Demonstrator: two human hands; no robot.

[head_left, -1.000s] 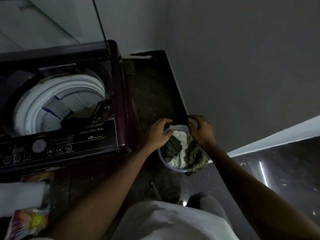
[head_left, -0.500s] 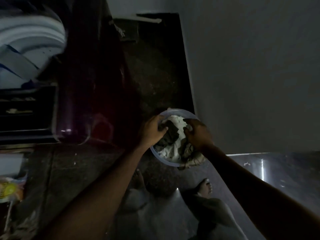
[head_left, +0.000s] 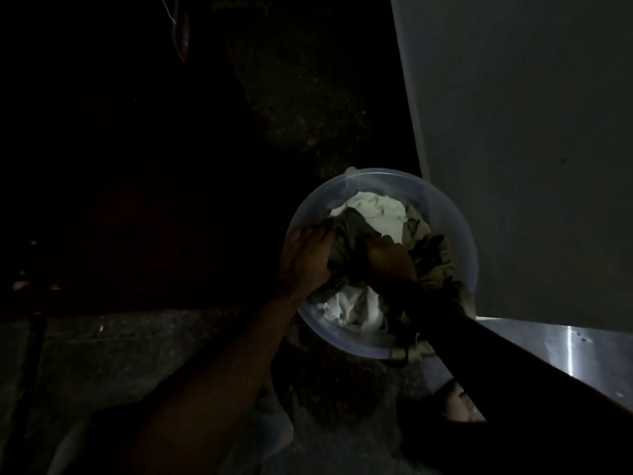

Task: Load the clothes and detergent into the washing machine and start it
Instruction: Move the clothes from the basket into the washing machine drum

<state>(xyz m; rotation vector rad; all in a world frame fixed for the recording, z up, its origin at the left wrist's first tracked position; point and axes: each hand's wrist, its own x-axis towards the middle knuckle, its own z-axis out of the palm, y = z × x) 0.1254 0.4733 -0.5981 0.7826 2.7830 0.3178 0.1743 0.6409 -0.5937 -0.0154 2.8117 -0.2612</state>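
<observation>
Head view: off the basin [head_left: 383,173] rim, left hand [head_left: 306,260] and right hand [head_left: 388,264] have been sunk into the clothes [head_left: 378,214], fingers [head_left: 323,236] gripping cloth for lifting.

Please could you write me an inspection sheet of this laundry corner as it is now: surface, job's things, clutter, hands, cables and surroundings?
Surface: dark speckled floor; its left part is too dark to read.
Job's things: round translucent plastic basin on the floor beside the wall, holding crumpled white and olive clothes; washing machine and detergent not made out.
Clutter: nothing seen.
Hands: left hand and right hand are both in the clothes; fingertips sunk in cloth, grip unclear.
Cables: thin pale strand at top left, perhaps a cord.
Surroundings: plain grey wall on the right.
</observation>
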